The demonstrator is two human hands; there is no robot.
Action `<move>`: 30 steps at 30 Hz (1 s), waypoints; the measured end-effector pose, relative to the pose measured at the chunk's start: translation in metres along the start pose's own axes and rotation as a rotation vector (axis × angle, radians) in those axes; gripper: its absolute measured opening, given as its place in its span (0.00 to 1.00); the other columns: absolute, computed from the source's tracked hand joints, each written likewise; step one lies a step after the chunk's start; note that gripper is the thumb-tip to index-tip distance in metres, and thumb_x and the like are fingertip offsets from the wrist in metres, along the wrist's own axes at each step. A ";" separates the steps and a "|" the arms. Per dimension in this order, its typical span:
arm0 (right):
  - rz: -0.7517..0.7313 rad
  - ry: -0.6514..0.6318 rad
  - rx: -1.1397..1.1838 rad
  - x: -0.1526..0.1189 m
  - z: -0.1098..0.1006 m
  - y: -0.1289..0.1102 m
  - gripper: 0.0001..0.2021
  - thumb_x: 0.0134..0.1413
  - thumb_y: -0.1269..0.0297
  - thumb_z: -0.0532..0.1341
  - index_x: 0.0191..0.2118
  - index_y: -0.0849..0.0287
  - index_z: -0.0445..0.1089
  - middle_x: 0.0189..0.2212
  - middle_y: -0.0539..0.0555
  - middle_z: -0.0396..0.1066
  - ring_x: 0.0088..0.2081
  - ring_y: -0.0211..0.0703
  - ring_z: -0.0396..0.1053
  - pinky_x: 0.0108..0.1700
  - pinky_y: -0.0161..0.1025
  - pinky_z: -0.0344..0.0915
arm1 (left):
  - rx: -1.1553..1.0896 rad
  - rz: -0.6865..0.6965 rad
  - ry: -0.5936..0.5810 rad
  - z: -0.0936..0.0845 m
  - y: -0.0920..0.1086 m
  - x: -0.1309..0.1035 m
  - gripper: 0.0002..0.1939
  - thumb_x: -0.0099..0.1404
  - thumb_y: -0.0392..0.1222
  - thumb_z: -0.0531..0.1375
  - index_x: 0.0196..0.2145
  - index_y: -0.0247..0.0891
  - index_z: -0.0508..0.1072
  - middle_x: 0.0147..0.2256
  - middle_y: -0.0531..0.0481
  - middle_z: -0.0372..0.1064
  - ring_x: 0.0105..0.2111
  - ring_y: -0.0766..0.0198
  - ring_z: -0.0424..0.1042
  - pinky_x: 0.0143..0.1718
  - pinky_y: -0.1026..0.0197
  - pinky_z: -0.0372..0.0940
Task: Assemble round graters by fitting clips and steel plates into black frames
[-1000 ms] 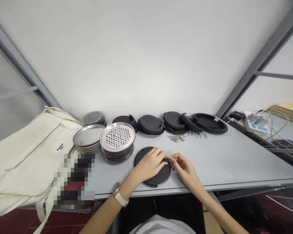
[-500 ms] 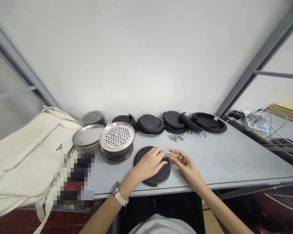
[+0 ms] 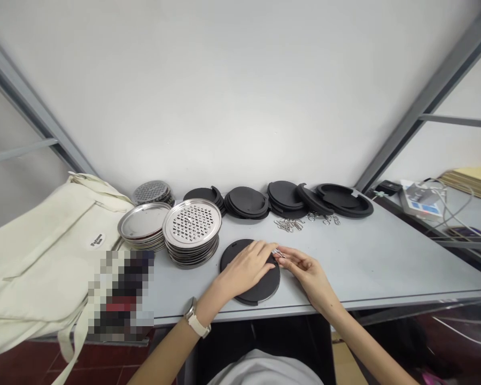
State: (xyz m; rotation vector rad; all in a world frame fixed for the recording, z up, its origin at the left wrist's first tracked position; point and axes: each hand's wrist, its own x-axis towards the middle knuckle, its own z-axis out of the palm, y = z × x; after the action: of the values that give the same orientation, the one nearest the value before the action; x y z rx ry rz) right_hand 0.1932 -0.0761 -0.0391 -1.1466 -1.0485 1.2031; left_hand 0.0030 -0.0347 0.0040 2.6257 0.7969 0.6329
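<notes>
A black disc [image 3: 260, 291] with a thin silvery rim at its lower right lies near the table's front edge. My left hand [image 3: 248, 267] rests over it, fingers bent together toward its right edge, holding it down. Beside that edge, my right hand [image 3: 302, 267] pinches a small silver wire clip [image 3: 279, 253] between thumb and fingertips. The clip's left end meets the left fingertips, and part of it is hidden there. Behind the hands lies a loose heap of similar wire clips [image 3: 289, 225], with several small rings and clips [image 3: 324, 219] to its right.
Stacked metal grater discs [image 3: 192, 227] and plain metal discs [image 3: 142, 224] stand to the left, with more grater discs [image 3: 152, 191] behind. Black discs [image 3: 246, 202] and larger black rings [image 3: 363, 206] line the wall. A cream bag [image 3: 56, 251] covers the left end.
My left fingers have stretched out further to the right, over the disc's edge. The wire clip has turned in my right fingers and sits closer against the left fingertips.
</notes>
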 end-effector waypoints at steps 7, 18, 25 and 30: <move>-0.050 0.014 -0.098 0.000 0.002 -0.001 0.17 0.48 0.54 0.69 0.41 0.59 0.75 0.37 0.58 0.78 0.41 0.49 0.74 0.45 0.43 0.70 | -0.041 0.073 -0.026 -0.002 0.001 -0.001 0.22 0.71 0.35 0.53 0.61 0.44 0.57 0.50 0.47 0.66 0.52 0.59 0.65 0.55 0.54 0.63; -0.157 0.005 -0.324 -0.002 0.002 -0.004 0.13 0.58 0.53 0.61 0.35 0.58 0.74 0.30 0.52 0.68 0.33 0.42 0.65 0.39 0.38 0.63 | -0.022 0.078 0.011 -0.002 0.002 -0.001 0.18 0.69 0.35 0.55 0.56 0.40 0.60 0.52 0.46 0.65 0.53 0.59 0.65 0.56 0.54 0.63; -0.202 -0.070 -0.358 -0.003 0.005 -0.004 0.12 0.60 0.55 0.59 0.42 0.57 0.69 0.31 0.51 0.66 0.33 0.43 0.64 0.39 0.38 0.63 | -0.056 0.121 -0.004 -0.004 0.003 0.000 0.24 0.70 0.32 0.53 0.61 0.44 0.55 0.55 0.48 0.63 0.55 0.60 0.63 0.58 0.54 0.61; -0.172 -0.063 -0.386 -0.005 0.006 -0.007 0.13 0.64 0.54 0.54 0.33 0.57 0.65 0.24 0.47 0.61 0.27 0.40 0.60 0.33 0.36 0.60 | -0.022 0.104 -0.005 -0.003 0.002 0.000 0.20 0.70 0.33 0.53 0.58 0.41 0.58 0.54 0.47 0.64 0.54 0.58 0.64 0.57 0.53 0.62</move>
State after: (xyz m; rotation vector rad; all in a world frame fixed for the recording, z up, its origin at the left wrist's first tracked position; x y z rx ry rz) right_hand 0.1882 -0.0811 -0.0311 -1.2861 -1.4404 0.9285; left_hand 0.0027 -0.0358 0.0071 2.6616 0.6515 0.6582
